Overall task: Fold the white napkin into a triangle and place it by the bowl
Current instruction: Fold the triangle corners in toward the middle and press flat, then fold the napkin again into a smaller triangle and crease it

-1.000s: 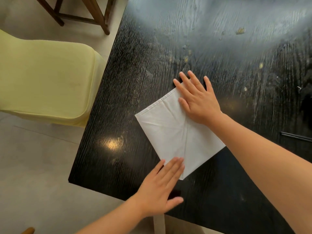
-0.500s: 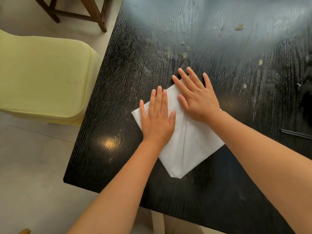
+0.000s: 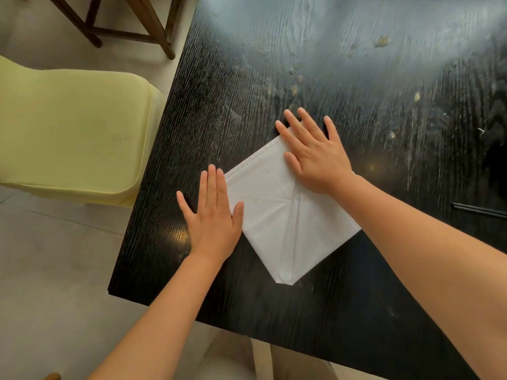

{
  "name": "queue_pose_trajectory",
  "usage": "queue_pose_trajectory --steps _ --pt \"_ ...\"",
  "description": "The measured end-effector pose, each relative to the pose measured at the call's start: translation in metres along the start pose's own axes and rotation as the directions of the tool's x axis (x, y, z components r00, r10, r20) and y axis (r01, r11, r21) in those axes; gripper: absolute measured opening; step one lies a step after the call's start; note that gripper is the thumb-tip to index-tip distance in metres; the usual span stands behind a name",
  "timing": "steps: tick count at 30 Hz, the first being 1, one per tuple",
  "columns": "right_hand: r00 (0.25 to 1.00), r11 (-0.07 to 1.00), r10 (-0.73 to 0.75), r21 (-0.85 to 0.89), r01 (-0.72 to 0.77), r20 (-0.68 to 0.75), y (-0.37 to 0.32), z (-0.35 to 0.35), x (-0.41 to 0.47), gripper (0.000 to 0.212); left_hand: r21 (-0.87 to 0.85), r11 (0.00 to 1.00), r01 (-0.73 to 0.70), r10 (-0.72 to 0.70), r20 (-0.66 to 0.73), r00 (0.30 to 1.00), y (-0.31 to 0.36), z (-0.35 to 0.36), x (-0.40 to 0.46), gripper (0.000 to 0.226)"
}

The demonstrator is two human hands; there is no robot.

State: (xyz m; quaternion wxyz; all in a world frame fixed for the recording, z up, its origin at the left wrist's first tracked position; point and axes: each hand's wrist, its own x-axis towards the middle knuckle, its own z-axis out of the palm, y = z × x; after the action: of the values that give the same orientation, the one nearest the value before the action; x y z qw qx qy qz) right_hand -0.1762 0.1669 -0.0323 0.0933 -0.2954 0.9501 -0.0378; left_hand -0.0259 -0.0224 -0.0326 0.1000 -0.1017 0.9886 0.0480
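Note:
The white napkin [image 3: 285, 215] lies flat on the black table [image 3: 356, 311] as a folded square turned like a diamond, with crease lines across it. My right hand [image 3: 315, 154] presses flat on its far corner, fingers spread. My left hand [image 3: 212, 215] lies flat with fingers extended at the napkin's left corner, its thumb side over the cloth's edge and its palm mostly on the table. No bowl is in view.
The table's left edge and near corner [image 3: 115, 286] are close to my left hand. A pale yellow chair [image 3: 68, 133] stands left of the table, wooden chair legs [image 3: 153, 28] behind it. Dark chopsticks [image 3: 477, 208] lie at the right edge. Crumbs and smears [image 3: 381, 42] mark the far tabletop.
My left hand went from the napkin's near corner up onto its middle, then slid left to its left corner. My right hand stayed pressed on the far corner.

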Motion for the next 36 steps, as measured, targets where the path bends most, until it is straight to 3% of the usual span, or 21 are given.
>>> queue_pose_trajectory --steps 4,8,11,16,22,29,36 --pt "1.0 0.992 0.019 0.125 -0.016 -0.016 -0.001 -0.01 -0.002 0.063 -0.054 0.997 -0.052 0.05 -0.038 0.998 0.003 -0.019 0.014 0.067" --pt "0.915 0.901 0.356 0.328 -0.283 -0.19 0.011 -0.026 -0.027 0.058 -0.248 0.956 -0.158 0.123 -0.148 0.981 0.023 -0.045 0.052 0.049" --pt "0.877 0.843 0.463 0.372 -0.389 -0.131 0.022 -0.029 -0.047 0.038 -0.254 0.949 -0.184 0.162 -0.105 0.981 0.043 -0.054 0.075 0.035" --pt "0.871 0.838 0.48 0.348 -0.42 -0.104 0.014 -0.029 -0.061 0.019 -0.273 0.946 -0.175 0.158 -0.084 0.984 0.052 -0.054 0.088 0.024" --pt "0.846 0.812 0.533 0.293 -0.505 -0.018 0.005 -0.028 -0.06 0.015 -0.376 0.927 -0.011 0.035 0.058 0.998 0.046 -0.052 0.091 0.02" --pt "0.857 0.805 0.512 0.315 -0.503 0.062 -0.001 -0.031 -0.062 0.011 -0.347 0.933 -0.096 0.147 0.126 0.981 0.043 -0.055 0.09 0.004" --pt "0.847 0.741 0.513 0.427 -0.519 0.138 -0.008 -0.028 -0.068 0.013 -0.437 0.895 -0.083 0.208 0.246 0.947 0.037 -0.064 0.084 0.011"
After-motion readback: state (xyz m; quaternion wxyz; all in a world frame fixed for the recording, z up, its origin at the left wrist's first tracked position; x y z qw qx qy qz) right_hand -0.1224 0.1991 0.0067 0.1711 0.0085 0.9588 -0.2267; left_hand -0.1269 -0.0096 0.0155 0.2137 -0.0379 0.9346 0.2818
